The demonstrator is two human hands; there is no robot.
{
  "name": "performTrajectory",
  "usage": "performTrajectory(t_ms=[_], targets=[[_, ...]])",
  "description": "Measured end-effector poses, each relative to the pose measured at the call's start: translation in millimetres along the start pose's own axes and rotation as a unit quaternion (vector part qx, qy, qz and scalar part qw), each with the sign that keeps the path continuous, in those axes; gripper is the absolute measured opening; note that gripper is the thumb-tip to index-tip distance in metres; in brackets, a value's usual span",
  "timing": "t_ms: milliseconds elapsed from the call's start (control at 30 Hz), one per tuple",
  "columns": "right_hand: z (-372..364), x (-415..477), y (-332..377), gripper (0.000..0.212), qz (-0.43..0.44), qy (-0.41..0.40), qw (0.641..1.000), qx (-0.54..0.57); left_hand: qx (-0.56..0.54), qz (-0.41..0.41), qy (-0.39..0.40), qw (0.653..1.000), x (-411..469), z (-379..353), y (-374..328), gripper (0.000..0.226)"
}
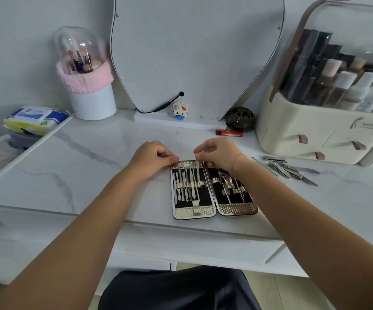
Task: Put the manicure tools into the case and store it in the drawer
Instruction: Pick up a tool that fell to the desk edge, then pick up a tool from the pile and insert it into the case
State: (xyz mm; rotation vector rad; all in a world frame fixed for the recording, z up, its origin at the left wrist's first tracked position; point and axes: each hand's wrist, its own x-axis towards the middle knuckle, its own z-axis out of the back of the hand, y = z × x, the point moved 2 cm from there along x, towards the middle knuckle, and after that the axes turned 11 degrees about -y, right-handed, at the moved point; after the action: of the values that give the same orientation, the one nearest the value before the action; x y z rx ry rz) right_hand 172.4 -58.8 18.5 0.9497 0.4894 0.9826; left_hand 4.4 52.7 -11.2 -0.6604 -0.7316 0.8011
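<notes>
Sliding a slim tool into the elastic band of the open case on the desk, the right hand pinches its top end while the curled left hand grips the case's top edge; keeping it parallel to its neighbours should seat it cleanly.

White marble-patterned dressing table set against a pale grey wall. A curved mirror stands on a white base at the table's rear centre. Left of the mirror: a white brush holder with a clear dome. Right of the mirror: a cream cosmetics box. Below the mirror, past the table's front edge: light wood floor. Lighting soft, even.
</notes>
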Motion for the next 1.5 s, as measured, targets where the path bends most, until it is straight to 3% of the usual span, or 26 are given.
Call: performTrajectory(t_ms=[233,400,767,900,1033,1133,1233,1300,1500], targets=[[-2.1,0.3,-0.6,0.004,-0.008,-0.02,1.0,-0.007,0.001,0.008,0.0,1.0,-0.3,-0.4,0.5,0.012],[-1.8,-4.5,1.5,0.008,0.047,0.001,0.997,-0.062,0.004,0.008,-0.001,1.0,0.0,0.4,-0.2,0.011],[1.9,-23.0,4.6,0.029,0.117,0.045,0.97,-0.21,0.015,0.01,0.004,1.0,-0.9,0.6,-1.7,0.013],[3.5,-38.0,2.6,0.039,0.151,0.024,0.954,-0.257,0.012,0.01,0.002,1.0,-1.8,1.6,-2.9,0.011],[12.4,-55.1,-0.2,0.024,0.163,-0.03,0.969,-0.185,0.01,0.006,0.005,1.0,-2.7,2.1,-4.9,0.014],[48.7,-56.2,-12.9,0.017,0.124,-0.155,0.968,-0.153,0.0,0.007,0.002,1.0,-4.1,1.9,-5.4,0.014],[90.8,-51.3,-39.9,0.016,0.013,-0.238,0.951,-0.197,-0.01,0.007,-0.001,1.0,-4.3,1.1,-5.4,0.011],[101.4,-50.8,-53.0,0.015,-0.024,-0.233,0.945,-0.228,-0.009,0.005,0.0,1.0,-3.9,1.2,-5.4,0.015],[97.1,-52.0,-67.4,0.011,-0.025,-0.215,0.952,-0.218,-0.009,0.006,-0.002,1.0,-4.9,2.3,-4.3,0.015]])
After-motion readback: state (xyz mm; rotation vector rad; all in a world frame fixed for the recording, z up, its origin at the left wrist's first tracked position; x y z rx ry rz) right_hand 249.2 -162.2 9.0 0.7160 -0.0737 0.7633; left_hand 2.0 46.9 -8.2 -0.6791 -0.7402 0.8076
